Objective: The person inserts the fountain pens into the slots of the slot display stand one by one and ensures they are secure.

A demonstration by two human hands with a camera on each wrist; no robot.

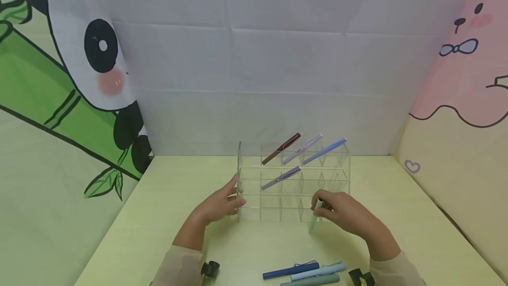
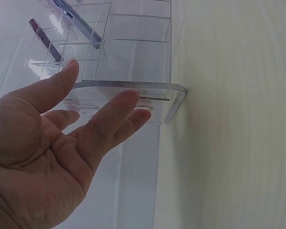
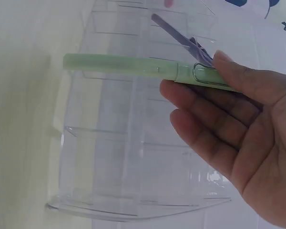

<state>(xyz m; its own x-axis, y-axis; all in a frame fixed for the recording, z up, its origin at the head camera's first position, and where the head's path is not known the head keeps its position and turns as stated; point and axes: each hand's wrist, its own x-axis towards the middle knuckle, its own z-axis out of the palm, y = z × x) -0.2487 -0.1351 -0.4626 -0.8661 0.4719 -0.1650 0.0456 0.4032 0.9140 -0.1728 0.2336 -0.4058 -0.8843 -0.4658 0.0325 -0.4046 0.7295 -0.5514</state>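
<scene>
A clear acrylic tiered pen rack (image 1: 250, 208) stands on the table. My left hand (image 1: 220, 204) is at the rack's left side with fingers spread; in the left wrist view its fingertips (image 2: 126, 100) are right at the side panel. My right hand (image 1: 343, 211) pinches a light green pen (image 3: 119, 65) by its cap end, in front of the rack's lower right part, with the other end pointing down. On the rack's top tier lean a dark brown pen (image 1: 282, 148), a pale lilac pen (image 1: 303, 149) and a blue pen (image 1: 325, 150). A greyish-purple pen (image 1: 282, 178) leans one tier lower.
Near the table's front edge lie a dark blue pen (image 1: 287, 271), a light blue pen (image 1: 321, 271) and a grey-green pen (image 1: 313, 280), close together. A white backdrop (image 1: 285, 65) rises behind the rack, with printed cartoon panels at both sides.
</scene>
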